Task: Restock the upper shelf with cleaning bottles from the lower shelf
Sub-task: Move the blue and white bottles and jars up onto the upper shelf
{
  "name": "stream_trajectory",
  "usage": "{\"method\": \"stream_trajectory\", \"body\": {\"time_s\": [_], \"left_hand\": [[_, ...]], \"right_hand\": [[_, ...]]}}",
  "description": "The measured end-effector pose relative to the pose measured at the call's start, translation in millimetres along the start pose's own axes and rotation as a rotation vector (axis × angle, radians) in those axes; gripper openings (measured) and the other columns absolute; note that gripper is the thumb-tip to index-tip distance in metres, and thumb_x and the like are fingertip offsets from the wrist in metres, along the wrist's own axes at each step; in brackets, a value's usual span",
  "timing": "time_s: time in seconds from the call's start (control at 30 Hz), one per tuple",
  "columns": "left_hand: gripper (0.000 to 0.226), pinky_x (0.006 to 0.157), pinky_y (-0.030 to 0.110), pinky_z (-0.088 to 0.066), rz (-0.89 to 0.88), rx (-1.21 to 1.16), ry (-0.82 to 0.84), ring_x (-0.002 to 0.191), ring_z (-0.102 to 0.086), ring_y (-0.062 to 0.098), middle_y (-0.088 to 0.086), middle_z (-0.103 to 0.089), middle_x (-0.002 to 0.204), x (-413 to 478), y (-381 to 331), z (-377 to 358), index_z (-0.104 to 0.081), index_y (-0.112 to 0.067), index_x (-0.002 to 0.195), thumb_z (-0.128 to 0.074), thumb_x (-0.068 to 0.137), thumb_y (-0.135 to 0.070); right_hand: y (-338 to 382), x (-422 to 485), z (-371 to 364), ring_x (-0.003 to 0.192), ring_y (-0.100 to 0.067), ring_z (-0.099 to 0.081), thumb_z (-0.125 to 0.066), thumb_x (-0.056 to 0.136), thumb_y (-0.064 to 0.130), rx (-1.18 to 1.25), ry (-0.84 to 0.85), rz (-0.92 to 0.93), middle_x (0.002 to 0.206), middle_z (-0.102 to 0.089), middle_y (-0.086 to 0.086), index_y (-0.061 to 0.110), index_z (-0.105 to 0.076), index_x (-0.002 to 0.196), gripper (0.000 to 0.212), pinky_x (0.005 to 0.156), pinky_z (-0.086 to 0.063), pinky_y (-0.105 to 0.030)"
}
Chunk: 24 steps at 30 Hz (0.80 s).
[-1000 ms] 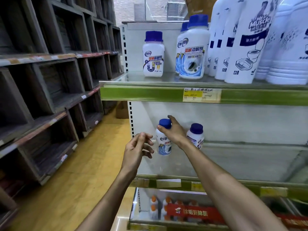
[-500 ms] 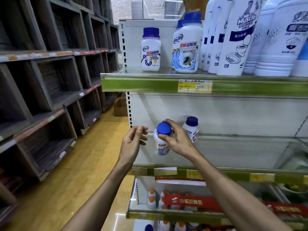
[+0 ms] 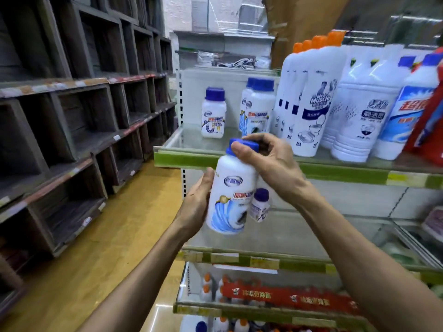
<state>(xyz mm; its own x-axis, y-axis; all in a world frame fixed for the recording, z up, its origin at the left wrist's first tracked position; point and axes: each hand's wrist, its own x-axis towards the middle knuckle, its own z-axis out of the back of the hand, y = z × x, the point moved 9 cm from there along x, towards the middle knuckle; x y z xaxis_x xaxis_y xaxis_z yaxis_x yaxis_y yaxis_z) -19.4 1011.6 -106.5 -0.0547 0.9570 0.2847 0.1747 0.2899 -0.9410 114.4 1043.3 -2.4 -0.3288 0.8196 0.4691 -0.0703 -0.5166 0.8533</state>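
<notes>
White and smooth, the round plastic bottle [image 3: 231, 192] tilts in front of the green-edged upper shelf [image 3: 263, 161]. Right hand [image 3: 271, 164] pinches its blue cap [image 3: 242, 144]; left hand [image 3: 196, 204] wraps its side.

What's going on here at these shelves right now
A person is restocking. Both hands hold one white bottle with a blue cap in the air in front of the upper shelf: the right hand grips the cap, the left hand cups the body. It is not on the shelf yet. One small bottle stands on the lower shelf.
</notes>
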Motion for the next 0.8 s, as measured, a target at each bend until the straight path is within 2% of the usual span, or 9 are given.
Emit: {"method": "stream_trajectory", "body": {"time_s": [0.07, 0.17, 0.27, 0.4, 0.47, 0.53, 0.6, 0.7, 0.8], "left_hand": [[0.055, 0.09, 0.034, -0.056, 0.012, -0.089, -0.011, 0.112, -0.069, 0.024, 0.009, -0.074, 0.118, 9.5, -21.7, -6.8, -0.065, -0.015, 0.122, -0.037, 0.095, -0.054], [0.069, 0.102, 0.038, -0.05, -0.025, -0.169, 0.044, 0.127, -0.06, 0.025, 0.009, -0.064, 0.136, 20.7, -49.1, -22.2, -0.055, -0.017, 0.137, -0.05, 0.087, -0.065], [0.086, 0.096, 0.038, -0.053, -0.054, -0.201, 0.045, 0.122, -0.063, 0.025, 0.01, -0.066, 0.134, 32.0, -60.5, -30.4, -0.052, -0.016, 0.14, -0.063, 0.075, -0.071], [0.085, 0.081, 0.038, -0.059, -0.024, -0.322, 0.049, 0.108, -0.068, 0.029, 0.017, -0.061, 0.137, 35.9, -63.3, -40.7, -0.047, -0.01, 0.145, -0.052, 0.083, -0.067], [0.074, 0.067, 0.038, -0.059, 0.045, -0.433, 0.084, 0.091, -0.069, 0.028, 0.017, -0.065, 0.126, 35.5, -61.0, -48.6, -0.051, -0.009, 0.141, -0.038, 0.092, -0.062], [0.065, 0.061, 0.04, -0.057, 0.114, -0.542, 0.161, 0.081, -0.067, 0.028, 0.014, -0.069, 0.108, 35.6, -59.0, -59.5, -0.063, -0.013, 0.127, -0.035, 0.095, -0.062], [0.067, 0.059, 0.04, -0.053, 0.176, -0.619, 0.237, 0.075, -0.064, 0.03, 0.015, -0.067, 0.099, 35.8, -58.4, -71.5, -0.066, -0.014, 0.118, -0.035, 0.094, -0.067], [0.073, 0.06, 0.04, -0.052, 0.209, -0.643, 0.304, 0.075, -0.062, 0.036, 0.019, -0.063, 0.1, 37.1, -58.5, -83.1, -0.061, -0.01, 0.123, -0.035, 0.092, -0.072], [0.075, 0.06, 0.04, -0.053, 0.212, -0.643, 0.325, 0.076, -0.062, 0.037, 0.02, -0.063, 0.1, 39.4, -56.4, -85.4, -0.061, -0.01, 0.124, -0.035, 0.092, -0.073]], "right_hand": [[22.5, 21.1, 11.2, 0.084, -0.015, -0.069, -0.084, 0.069, 0.048, 0.03, -0.061, -0.013, 0.097, -0.076, -0.01, 0.014, -0.069, 0.098, 0.048, 0.083, -0.057, -0.037], [53.3, 48.2, 21.6, 0.079, -0.014, -0.067, -0.084, 0.068, 0.052, -0.026, -0.12, 0.016, 0.098, -0.075, -0.016, 0.008, -0.068, 0.097, 0.055, 0.081, -0.058, -0.042], [66.6, 62.0, 26.9, 0.075, -0.013, -0.065, -0.082, 0.066, 0.058, -0.094, -0.147, 0.025, 0.088, -0.073, -0.004, 0.01, -0.066, 0.095, 0.058, 0.074, -0.057, -0.037], [66.0, 69.4, 27.8, 0.074, -0.011, -0.063, -0.077, 0.075, 0.058, -0.058, -0.107, 0.022, 0.089, -0.069, -0.003, 0.007, -0.066, 0.101, 0.059, 0.066, -0.051, -0.027], [61.9, 71.3, 23.8, 0.081, -0.015, -0.065, -0.071, 0.081, 0.058, 0.036, -0.032, -0.005, 0.094, -0.071, -0.01, 0.007, -0.066, 0.105, 0.057, 0.07, -0.054, -0.038], [56.6, 72.2, 19.8, 0.086, -0.022, -0.066, -0.066, 0.085, 0.058, 0.154, 0.045, -0.04, 0.097, -0.071, -0.012, 0.01, -0.065, 0.106, 0.052, 0.08, -0.055, -0.048], [55.4, 70.2, 17.2, 0.09, -0.026, -0.067, -0.065, 0.09, 0.049, 0.263, 0.094, -0.053, 0.099, -0.071, -0.013, 0.006, -0.063, 0.11, 0.047, 0.086, -0.055, -0.049], [56.1, 68.8, 17.3, 0.089, -0.028, -0.07, -0.065, 0.094, 0.038, 0.331, 0.104, -0.059, 0.103, -0.07, -0.017, -0.004, -0.058, 0.12, 0.05, 0.082, -0.059, -0.045], [57.8, 69.3, 20.1, 0.087, -0.026, -0.069, -0.065, 0.094, 0.035, 0.336, 0.103, -0.04, 0.1, -0.071, -0.015, 0.0, -0.06, 0.116, 0.042, 0.082, -0.058, -0.045]]}}
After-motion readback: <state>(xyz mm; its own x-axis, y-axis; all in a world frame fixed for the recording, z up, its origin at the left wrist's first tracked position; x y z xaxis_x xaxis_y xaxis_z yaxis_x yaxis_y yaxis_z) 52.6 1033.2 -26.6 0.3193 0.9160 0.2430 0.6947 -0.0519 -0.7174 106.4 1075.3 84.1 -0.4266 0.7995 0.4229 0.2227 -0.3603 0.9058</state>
